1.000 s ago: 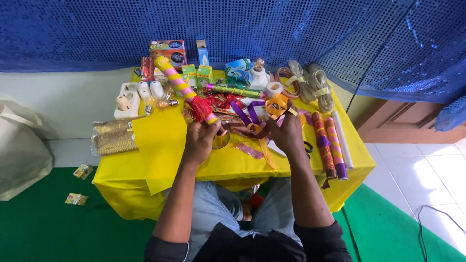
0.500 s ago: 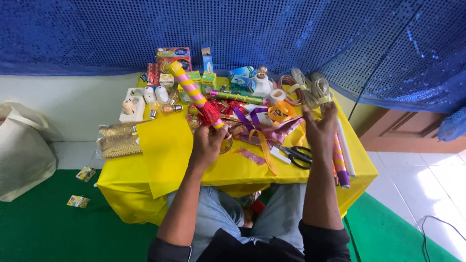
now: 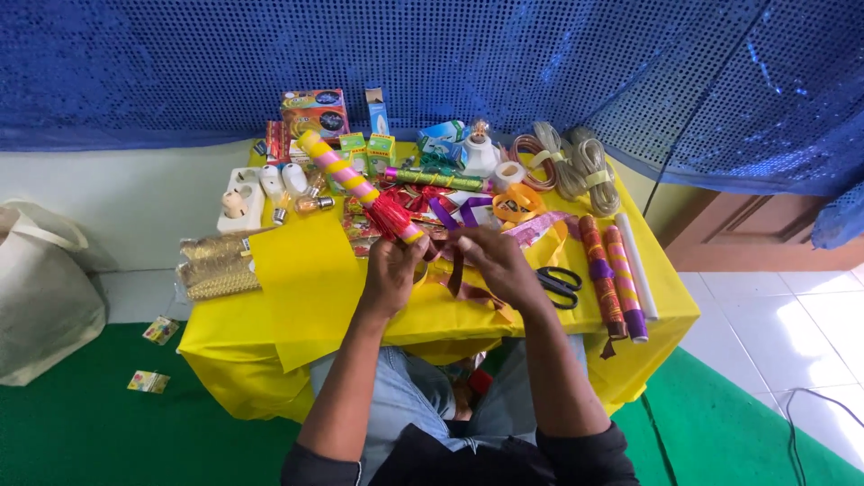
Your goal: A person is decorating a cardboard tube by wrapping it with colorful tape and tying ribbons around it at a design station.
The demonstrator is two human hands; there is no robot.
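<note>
Now the left hand (image 3: 393,270) grips a pink-and-yellow striped stick (image 3: 346,180) with a red tassel, slanting over the yellow table (image 3: 315,297); the right hand (image 3: 495,261) seems to pinch a dark red ribbon (image 3: 457,270).

Yellow-covered table (image 3: 661,315); scissors (image 3: 560,284), ribbon rolls (image 3: 612,274), bulbs (image 3: 286,191) on it

Your one head camera, high above your lap, facing straight down at the yellow table (image 3: 297,297), fairly near.

The right hand (image 3: 493,261) has come back from the cord bundles (image 3: 576,166) to the striped stick (image 3: 355,184).
</note>
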